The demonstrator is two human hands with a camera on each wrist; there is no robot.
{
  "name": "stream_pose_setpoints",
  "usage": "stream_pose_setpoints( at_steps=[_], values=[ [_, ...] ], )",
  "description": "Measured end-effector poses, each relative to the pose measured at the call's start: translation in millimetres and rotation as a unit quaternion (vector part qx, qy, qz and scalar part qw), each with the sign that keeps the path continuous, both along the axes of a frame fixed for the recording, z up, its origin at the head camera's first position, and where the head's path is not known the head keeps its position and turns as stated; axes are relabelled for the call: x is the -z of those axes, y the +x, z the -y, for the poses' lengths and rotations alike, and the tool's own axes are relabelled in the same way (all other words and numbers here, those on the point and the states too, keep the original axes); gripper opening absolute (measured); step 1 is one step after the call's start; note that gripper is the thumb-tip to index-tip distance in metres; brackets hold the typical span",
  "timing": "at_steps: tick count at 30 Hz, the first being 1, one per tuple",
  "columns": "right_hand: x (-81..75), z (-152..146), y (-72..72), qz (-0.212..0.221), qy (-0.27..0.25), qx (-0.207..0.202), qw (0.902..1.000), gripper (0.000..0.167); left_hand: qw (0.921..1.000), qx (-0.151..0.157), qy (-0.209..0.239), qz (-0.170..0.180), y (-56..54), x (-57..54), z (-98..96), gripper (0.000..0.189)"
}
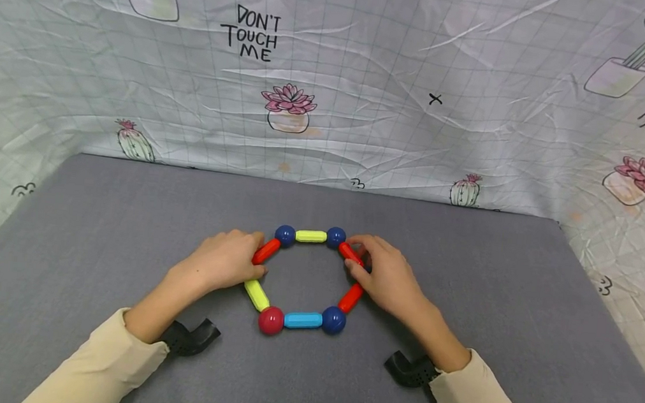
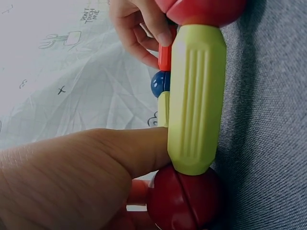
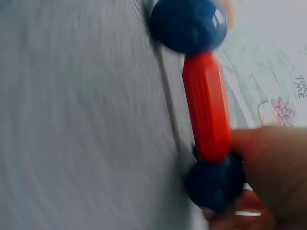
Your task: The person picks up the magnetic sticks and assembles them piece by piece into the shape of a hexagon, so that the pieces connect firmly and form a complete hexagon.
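Observation:
A six-sided ring of magnetic rods and balls lies on the grey table. My left hand [image 1: 228,258] grips the red ball [image 2: 184,199] at the ring's left corner, hidden under the hand in the head view. A yellow-green rod [image 2: 196,100] runs from it to the front red ball [image 1: 271,320]. At the right corner my right hand [image 1: 388,274] holds a dark blue ball [image 3: 216,184], joined by a red rod [image 3: 206,108] to the front blue ball [image 1: 333,319]. A light blue rod [image 1: 303,320] links the front balls. Two blue balls [image 1: 285,235] and a yellow-green rod [image 1: 310,236] form the far side.
The grey tabletop [image 1: 295,385] surrounds the ring. Behind it hangs a wrinkled pale cloth [image 1: 363,128] printed with cacti and lettering, and it wraps round both sides. A black wrist device [image 1: 190,337] sits at each cuff.

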State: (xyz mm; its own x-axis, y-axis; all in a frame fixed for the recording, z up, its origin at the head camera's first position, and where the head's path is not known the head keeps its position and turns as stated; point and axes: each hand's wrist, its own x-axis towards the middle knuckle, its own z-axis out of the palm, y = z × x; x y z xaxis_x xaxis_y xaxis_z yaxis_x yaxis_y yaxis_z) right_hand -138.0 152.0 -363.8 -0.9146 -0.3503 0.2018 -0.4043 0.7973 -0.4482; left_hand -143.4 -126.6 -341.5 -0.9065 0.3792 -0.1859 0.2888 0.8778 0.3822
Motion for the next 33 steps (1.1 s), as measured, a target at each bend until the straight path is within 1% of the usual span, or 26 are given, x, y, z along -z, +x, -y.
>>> stream_pose_setpoints(
  at_steps=[4, 7, 10, 17, 25, 33],
  values=[
    [-9.3, -3.8, 2.7, 0.063, 0.017, 0.012, 0.9978, 0.043, 0.9998, -0.007, 0.015, 0.006, -0.8, 1.7, -0.2, 0.023],
    [-11.7, -3.9, 3.7, 0.088, 0.017, 0.013, 0.9959, 0.041, 0.9996, -0.013, 0.024, 0.005, -1.5, 3.0, -0.8, 0.022],
    [-9.9, -2.0, 3.2, 0.087, 0.005, 0.005, 0.9962, 0.042, 0.9995, -0.016, 0.029, 0.001, -2.4, 4.1, -1.2, 0.022],
    [-7.1, 0.6, 3.2, 0.069, -0.012, 0.008, 0.9975, 0.042, 0.9993, -0.014, 0.035, -0.001, -3.8, 4.1, -1.2, 0.021],
    [-5.0, 1.8, 2.1, 0.066, 0.004, 0.018, 0.9976, 0.039, 0.9988, -0.028, 0.038, 0.008, -2.8, 2.8, -1.9, 0.019],
    [-7.9, -1.1, 0.1, 0.072, 0.040, 0.010, 0.9965, 0.038, 0.9982, -0.037, 0.044, 0.015, -1.9, 2.5, -0.9, 0.019]
  ],
)
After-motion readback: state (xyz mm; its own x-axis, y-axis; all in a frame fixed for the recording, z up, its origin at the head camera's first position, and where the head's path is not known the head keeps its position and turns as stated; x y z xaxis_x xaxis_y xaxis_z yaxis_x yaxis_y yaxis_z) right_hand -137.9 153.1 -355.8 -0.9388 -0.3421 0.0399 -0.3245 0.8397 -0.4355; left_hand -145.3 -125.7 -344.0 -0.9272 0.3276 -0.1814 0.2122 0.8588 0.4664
